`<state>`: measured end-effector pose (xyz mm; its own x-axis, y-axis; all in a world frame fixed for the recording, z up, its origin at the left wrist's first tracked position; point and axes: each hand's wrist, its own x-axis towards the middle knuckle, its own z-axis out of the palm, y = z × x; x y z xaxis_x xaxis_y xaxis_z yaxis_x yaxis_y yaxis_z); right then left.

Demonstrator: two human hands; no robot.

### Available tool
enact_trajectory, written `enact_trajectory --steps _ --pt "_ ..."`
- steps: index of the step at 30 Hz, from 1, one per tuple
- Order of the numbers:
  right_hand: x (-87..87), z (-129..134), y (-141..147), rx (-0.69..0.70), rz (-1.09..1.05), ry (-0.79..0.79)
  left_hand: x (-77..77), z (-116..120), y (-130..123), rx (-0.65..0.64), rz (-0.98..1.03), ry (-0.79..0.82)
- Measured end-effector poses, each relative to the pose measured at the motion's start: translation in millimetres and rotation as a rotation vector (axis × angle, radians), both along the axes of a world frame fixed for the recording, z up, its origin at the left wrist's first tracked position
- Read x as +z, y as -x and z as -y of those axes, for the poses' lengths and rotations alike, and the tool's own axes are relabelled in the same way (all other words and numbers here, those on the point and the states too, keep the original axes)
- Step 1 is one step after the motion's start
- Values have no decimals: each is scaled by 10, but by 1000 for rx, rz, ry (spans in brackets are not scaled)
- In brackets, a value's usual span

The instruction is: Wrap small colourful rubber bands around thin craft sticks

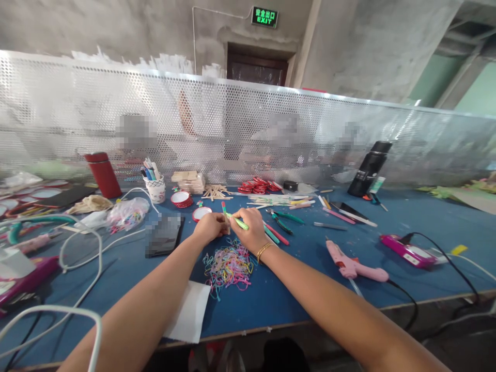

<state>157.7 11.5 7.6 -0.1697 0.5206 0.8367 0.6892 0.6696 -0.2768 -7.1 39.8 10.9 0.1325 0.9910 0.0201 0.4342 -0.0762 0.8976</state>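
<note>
Over the middle of the table, my right hand (pixel 250 227) is closed around a light green marker pen (pixel 241 222), its tip end pointing at my left hand. My left hand (pixel 212 227) pinches a thin stick (pixel 223 207) that is red at the top and green just below; its lower part is mostly hidden by the fingers. The two hands almost touch. Just below them lies a loose heap of colourful rubber bands (pixel 228 266). Behind my left hand is a round red-rimmed white piece (pixel 202 213).
Pliers (pixel 284 219), several markers (pixel 277 233) and a pink glue gun (pixel 354 266) lie to the right. A phone (pixel 165 235), a pen cup (pixel 155 189) and a white cable (pixel 101 248) are left. Wooden sticks (pixel 216 192) lie behind, before a perforated metal screen (pixel 209 113).
</note>
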Motion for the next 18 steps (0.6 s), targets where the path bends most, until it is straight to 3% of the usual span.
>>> enact_trajectory --steps 18 --pt "-3 -9 -19 -24 -10 4 39 47 -13 -3 17 2"
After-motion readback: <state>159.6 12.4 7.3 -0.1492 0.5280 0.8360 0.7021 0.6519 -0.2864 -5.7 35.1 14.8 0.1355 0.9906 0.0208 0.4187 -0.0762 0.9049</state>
